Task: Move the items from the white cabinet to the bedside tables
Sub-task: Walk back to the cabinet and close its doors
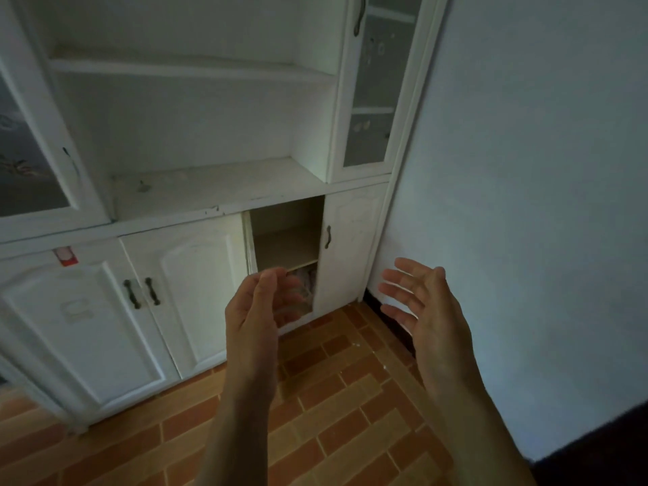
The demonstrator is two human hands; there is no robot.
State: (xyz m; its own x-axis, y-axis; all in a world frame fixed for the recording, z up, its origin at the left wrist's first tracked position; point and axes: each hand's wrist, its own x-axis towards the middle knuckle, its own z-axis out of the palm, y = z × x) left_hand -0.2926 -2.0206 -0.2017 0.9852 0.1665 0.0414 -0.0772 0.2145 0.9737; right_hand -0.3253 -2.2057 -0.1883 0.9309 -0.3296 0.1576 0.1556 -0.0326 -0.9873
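The white cabinet (217,201) fills the left and middle of the head view. One lower compartment (285,236) has no door in front of it; its upper shelf looks bare. On its lower level lies a pale crumpled item (308,277), mostly hidden behind my left hand. My left hand (259,303) is held out in front of that compartment, fingers relaxed, holding nothing. My right hand (417,296) hovers to the right, near the wall, palm turned inward with fingers spread, holding nothing.
A closed lower door with a dark handle (328,236) stands right of the open compartment. Two closed doors (140,292) sit to the left. A white wall (526,205) rises on the right. The floor (333,398) is brown brick-pattern tile.
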